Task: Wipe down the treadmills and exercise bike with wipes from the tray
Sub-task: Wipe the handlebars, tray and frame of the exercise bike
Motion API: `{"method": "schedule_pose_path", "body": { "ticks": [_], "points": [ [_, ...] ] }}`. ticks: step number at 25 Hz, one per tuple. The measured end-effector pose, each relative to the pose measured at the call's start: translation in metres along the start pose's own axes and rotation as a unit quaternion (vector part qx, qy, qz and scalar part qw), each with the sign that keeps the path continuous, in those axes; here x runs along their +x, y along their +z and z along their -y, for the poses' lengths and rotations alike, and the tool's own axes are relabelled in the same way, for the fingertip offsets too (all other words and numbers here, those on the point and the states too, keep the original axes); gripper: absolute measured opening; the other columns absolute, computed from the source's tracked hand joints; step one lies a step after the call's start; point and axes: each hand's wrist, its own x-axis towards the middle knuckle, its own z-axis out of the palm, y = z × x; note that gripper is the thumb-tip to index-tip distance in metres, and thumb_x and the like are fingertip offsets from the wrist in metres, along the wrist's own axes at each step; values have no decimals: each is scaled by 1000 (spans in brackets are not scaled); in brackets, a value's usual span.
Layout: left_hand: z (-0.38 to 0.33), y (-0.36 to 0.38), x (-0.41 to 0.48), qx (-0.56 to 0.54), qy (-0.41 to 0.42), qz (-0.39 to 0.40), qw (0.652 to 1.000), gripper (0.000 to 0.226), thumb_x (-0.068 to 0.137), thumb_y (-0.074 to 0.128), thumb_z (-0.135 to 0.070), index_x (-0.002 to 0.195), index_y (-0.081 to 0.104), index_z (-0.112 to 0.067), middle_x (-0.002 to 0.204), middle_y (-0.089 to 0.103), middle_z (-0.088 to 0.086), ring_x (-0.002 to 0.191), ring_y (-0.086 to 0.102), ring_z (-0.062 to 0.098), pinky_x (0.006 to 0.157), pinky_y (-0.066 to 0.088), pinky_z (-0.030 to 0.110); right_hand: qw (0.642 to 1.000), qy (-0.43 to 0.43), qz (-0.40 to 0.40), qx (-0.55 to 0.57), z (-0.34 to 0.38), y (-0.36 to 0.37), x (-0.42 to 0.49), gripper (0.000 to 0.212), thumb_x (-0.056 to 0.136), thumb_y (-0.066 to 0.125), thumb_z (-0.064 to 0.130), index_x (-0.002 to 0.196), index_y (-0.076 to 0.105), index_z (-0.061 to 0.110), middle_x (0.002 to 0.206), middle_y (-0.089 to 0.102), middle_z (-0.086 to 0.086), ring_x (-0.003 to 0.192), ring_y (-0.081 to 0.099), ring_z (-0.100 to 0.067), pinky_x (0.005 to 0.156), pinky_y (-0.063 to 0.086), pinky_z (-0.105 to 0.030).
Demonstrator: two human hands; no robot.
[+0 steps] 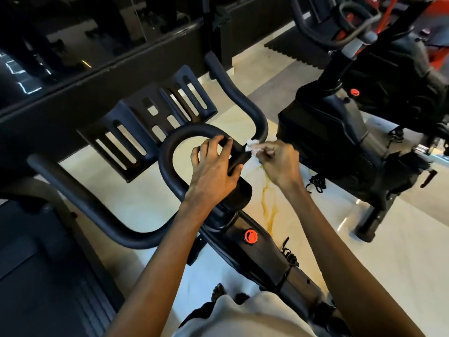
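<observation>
My left hand [215, 166] grips the bike's [267, 254] handlebar [167, 152]; at its three o'clock, my right hand [279, 161] pinches a wipe [252, 145] at the bar.

handlebar [80, 198]: matt black (foam-like) | floor [401, 251]: glossy marble | wipe [251, 144]: crumpled white

bike [245, 205]: black | knob [250, 236]: red | wipe [252, 145]: white | floor [388, 251]: cream

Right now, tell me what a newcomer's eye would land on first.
Two hands at the centre: the left hand holds the black handlebar, the right hand pinches a crumpled white wipe at its right bend. Below them, a red knob stands out on the dark bike frame; a second bike stands at upper right.
</observation>
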Motion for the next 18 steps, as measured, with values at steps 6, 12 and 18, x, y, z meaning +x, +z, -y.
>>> {"method": "schedule_pose_path", "body": {
  "ticks": [6, 12, 18],
  "points": [
    [6, 0, 21, -14, 55, 36, 998, 67, 96, 53, -51, 154, 37, -22, 167, 17, 8, 155, 1, 23, 122, -10, 47, 996, 55, -60, 41, -7, 8, 36, 19, 91, 69, 6, 100, 81, 16, 105, 76, 7, 85, 65, 15, 78, 55, -11],
    [4, 4, 29, -12, 63, 18, 998, 57, 95, 54, -51, 144, 50, -21, 158, 35, 10, 154, 10, 26, 120, -14, 47, 997, 59, -44, -36, 0, 9, 29, 19, 93, 68, 8, 101, 80, 20, 108, 74, 9, 88, 67, 0, 82, 54, -15],
    [-3, 6, 42, -3, 71, 33, 997, 47, 96, 52, -52, 131, 63, -23, 143, 52, 6, 152, 17, 26, 120, -13, 49, 996, 58, -68, -27, -1, 4, 46, 19, 93, 67, 4, 101, 80, 15, 102, 72, 11, 81, 61, 11, 74, 45, -3]
  ]
}}
